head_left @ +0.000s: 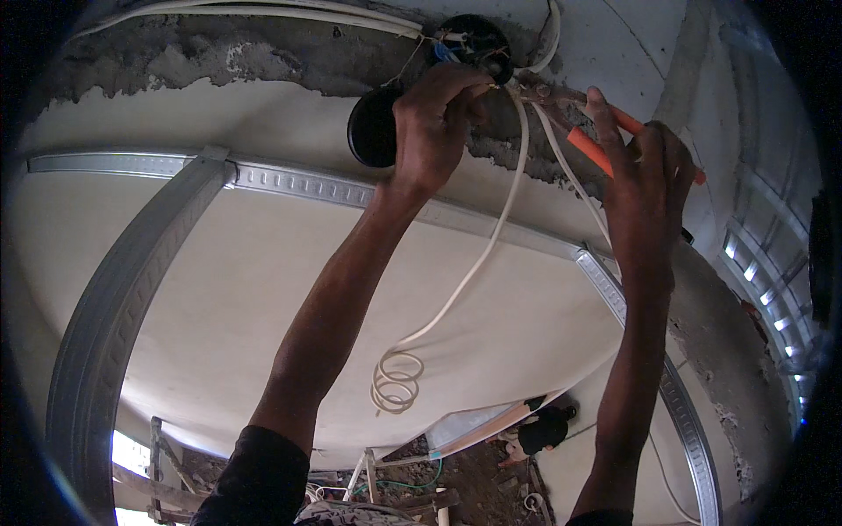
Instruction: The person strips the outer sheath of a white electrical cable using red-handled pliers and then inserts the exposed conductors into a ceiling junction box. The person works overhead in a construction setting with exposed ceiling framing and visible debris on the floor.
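My right hand (647,167) is wrapped round the orange handles of a pair of pliers (598,151). Their worn metal jaws reach left, close to my left hand (438,123) and the top of a white cable (504,223). The fingers of that left hand are closed in a pinch at a wire end just under a round black junction box (491,54); the fingertips partly hide it. Blue wires (445,53) stick out of the box. A round black cover (372,129) hangs beside my left wrist. Lower down, the white cable ends in a loose coil (399,381).
Metal ceiling channels (298,181) cross the pale wall, one of them a wide curved-looking rail (132,289) at left. More white cables (289,10) run along the top. Far below, a person in dark clothes (544,430) is near a rubble-strewn floor (482,486) and a wooden stand (370,473).
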